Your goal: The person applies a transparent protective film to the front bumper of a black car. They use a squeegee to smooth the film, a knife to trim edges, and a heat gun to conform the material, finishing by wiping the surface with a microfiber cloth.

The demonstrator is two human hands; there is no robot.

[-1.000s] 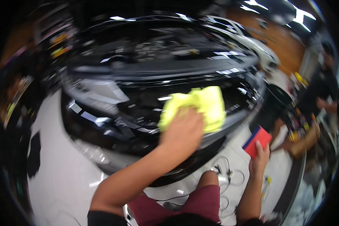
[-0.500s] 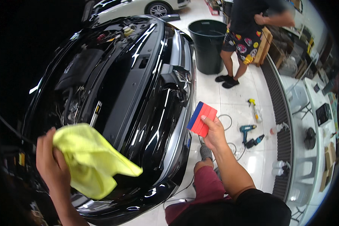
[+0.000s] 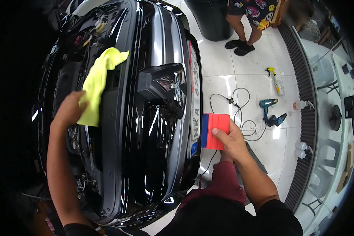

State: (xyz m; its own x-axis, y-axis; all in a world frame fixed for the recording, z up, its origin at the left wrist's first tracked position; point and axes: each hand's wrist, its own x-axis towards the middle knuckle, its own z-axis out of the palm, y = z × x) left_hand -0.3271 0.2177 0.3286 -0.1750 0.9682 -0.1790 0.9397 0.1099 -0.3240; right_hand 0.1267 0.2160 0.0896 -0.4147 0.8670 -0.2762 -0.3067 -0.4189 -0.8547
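Observation:
My left hand (image 3: 70, 108) grips the lower end of a yellow-green microfiber cloth (image 3: 96, 84), which stretches over the engine bay's edge and the black trim panel (image 3: 111, 157). Beneath it is the open front of a black car (image 3: 145, 145) with glossy bodywork and silver grille strips. In my right hand (image 3: 233, 142) is a flat red squeegee (image 3: 219, 129) with a dark blue edge strip, my thumb pressed on its face. The squeegee's blue edge points toward the licence plate (image 3: 195, 98); whether they touch I cannot tell.
On the white tiled floor lie a teal heat gun (image 3: 267, 103), a spray bottle (image 3: 276, 80) and a looped black cable (image 3: 240, 104). A person in patterned shorts (image 3: 259, 11) stands by a dark bin (image 3: 210, 21). Along the right runs a white table (image 3: 344, 74).
My left hand has carried the cloth up and right over the front panel. The squeegee stays in my right hand, now close beside the licence plate. The view has shifted nearer the car's front.

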